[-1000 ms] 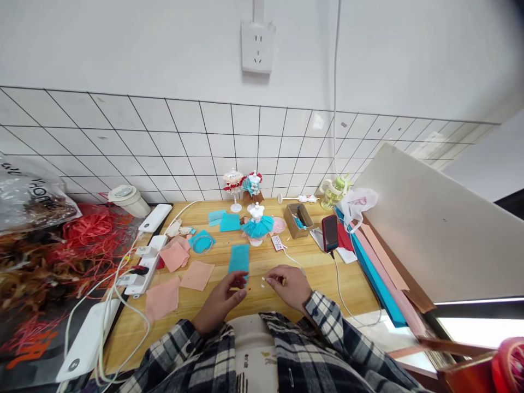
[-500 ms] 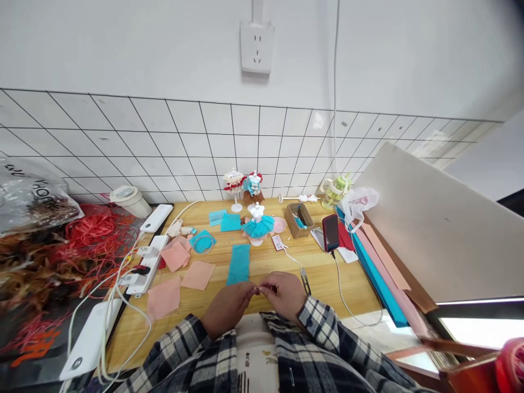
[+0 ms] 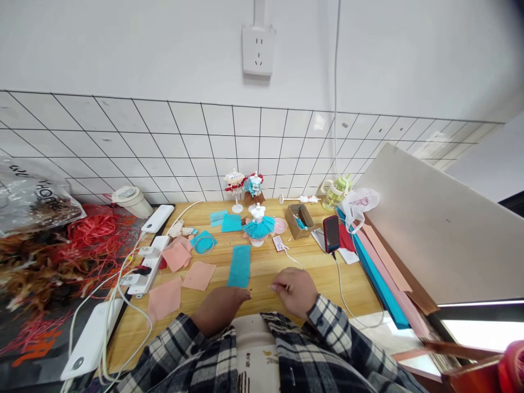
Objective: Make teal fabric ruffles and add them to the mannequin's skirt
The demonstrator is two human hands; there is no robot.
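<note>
My left hand (image 3: 221, 309) is at the front of the table, its thumb and fingers pressed together. A tiny dark bit shows at its fingertips, too small to name. To its right, a gap away, my right hand (image 3: 296, 292) is closed in a pinch over the wood; what it holds, if anything, is too small to make out. Just beyond my left fingertips lies a strip of turquoise fabric (image 3: 239, 266). Farther back stands a small white mannequin (image 3: 257, 213) wearing a turquoise gathered skirt (image 3: 258, 228).
Peach fabric squares (image 3: 199, 275) and a white power strip (image 3: 149, 267) with loose cables lie at left. Two more dressed mannequins (image 3: 234, 184) stand by the tiled wall. A cardboard box (image 3: 300, 221), a phone (image 3: 331, 233) and fabric rolls (image 3: 379, 273) are at right.
My hands, whose fingertips met before, have come apart: the right one moved right, the left one slightly left. The dark thread snips seen beside my right hand are now hidden by it.
</note>
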